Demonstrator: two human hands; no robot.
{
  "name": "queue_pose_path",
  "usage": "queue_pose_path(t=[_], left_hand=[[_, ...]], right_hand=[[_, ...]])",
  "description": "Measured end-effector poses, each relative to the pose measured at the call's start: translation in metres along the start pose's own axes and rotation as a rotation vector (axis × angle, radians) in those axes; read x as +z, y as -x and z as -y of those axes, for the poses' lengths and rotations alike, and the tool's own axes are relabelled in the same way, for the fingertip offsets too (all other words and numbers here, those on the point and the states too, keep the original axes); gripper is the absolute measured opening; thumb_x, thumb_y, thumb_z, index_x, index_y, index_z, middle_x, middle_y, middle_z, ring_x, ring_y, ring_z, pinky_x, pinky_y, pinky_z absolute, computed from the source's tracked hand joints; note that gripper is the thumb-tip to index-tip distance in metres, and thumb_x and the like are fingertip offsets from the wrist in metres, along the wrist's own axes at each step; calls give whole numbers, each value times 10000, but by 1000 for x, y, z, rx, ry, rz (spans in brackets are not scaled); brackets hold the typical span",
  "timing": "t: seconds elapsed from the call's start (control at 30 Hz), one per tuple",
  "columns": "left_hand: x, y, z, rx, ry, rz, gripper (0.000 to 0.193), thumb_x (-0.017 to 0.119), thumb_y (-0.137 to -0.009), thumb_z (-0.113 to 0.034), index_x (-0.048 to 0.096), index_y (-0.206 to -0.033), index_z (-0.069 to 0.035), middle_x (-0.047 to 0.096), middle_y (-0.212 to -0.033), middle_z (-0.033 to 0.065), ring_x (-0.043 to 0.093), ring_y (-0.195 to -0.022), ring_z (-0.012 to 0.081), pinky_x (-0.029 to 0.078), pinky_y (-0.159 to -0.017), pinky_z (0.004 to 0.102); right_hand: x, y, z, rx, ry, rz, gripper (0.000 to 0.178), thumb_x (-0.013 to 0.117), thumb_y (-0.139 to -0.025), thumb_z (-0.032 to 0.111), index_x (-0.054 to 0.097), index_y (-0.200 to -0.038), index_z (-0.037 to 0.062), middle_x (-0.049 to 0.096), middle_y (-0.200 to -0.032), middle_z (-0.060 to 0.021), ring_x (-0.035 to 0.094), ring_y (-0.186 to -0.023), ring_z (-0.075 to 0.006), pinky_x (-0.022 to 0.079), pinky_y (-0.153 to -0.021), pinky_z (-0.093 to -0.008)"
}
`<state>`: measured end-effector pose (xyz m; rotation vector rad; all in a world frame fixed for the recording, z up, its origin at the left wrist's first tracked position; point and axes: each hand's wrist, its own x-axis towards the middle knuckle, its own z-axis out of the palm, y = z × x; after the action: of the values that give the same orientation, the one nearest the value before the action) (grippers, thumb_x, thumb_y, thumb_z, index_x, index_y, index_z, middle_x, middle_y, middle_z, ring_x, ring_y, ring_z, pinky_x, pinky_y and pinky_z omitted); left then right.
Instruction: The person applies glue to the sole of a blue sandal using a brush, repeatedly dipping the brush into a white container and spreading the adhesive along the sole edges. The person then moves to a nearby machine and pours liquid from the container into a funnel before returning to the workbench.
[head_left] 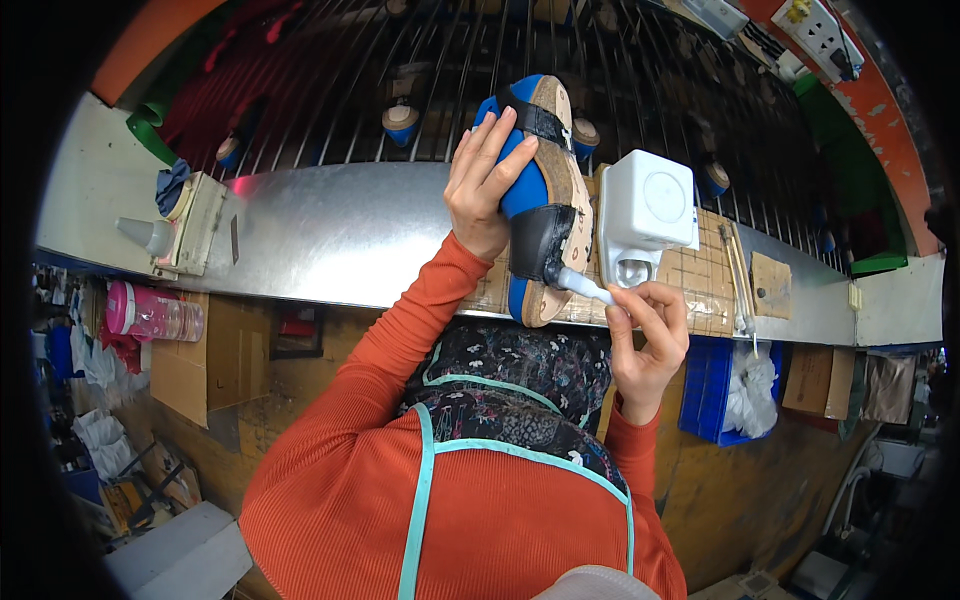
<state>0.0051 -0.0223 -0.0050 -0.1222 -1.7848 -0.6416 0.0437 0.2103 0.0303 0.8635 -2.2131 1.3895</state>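
My left hand [482, 190] grips a sandal upper with black straps [538, 240], stretched over a blue shoe last [522, 180] and held upside down above the bench. Its pale, cork-coloured underside [574, 210] faces to the right. Between thumb and fingers, my right hand [648, 345] pinches the white handle of a small brush [588, 287]. The brush's dark tip touches the lower edge of the black strap near the underside. Just right of the sandal stands a white pot-like dispenser [650, 200] with a small metal cup at its front.
Behind the metal bench [330, 235], several blue lasts [400, 122] sit among metal bars. Taped cardboard [712, 270] lies under the dispenser, with thin sticks [738, 275] beside it. A blue crate [708, 390] stands below right, a pink bottle [150, 310] at left.
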Motion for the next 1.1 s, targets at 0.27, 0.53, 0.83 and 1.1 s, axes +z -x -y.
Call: queue_pose_path(t=[0.27,0.53,0.83,1.1], left_hand=[[4,-7,-4,-25,35,15,472,721,-739,-121,639,-1200,-177,560,-1346,140,529,-1237,375,395,-1035,516],[0,4,-3,-169,-56,118,552,759,-665,-37,649,-1192,-156,569,-1326,154,537,-1213,394,420,-1023,482],[-2,19,3,-218,-165,164,640,776,-609,15,648,-1205,-182,552,-1349,145,524,-1221,401,430,-1015,471],[-5,22,9,-161,-221,137,659,775,-612,15,647,-1216,-215,555,-1350,137,528,-1222,392,418,-1019,494]], right_hand=[[-4,-17,-5,57,-217,-26,215,728,-776,-2,734,-987,38,579,-909,-43,531,-750,-117,424,-655,-245],[5,3,5,357,-455,28,148,662,-867,17,707,-1002,-25,552,-924,-60,534,-797,-101,452,-685,-219],[12,22,17,426,-326,-47,158,674,-853,1,713,-1006,-7,542,-931,-56,520,-789,-95,446,-643,-212],[22,14,16,279,-100,-117,180,694,-840,10,722,-1018,19,552,-921,-52,479,-669,-75,398,-566,-202]])
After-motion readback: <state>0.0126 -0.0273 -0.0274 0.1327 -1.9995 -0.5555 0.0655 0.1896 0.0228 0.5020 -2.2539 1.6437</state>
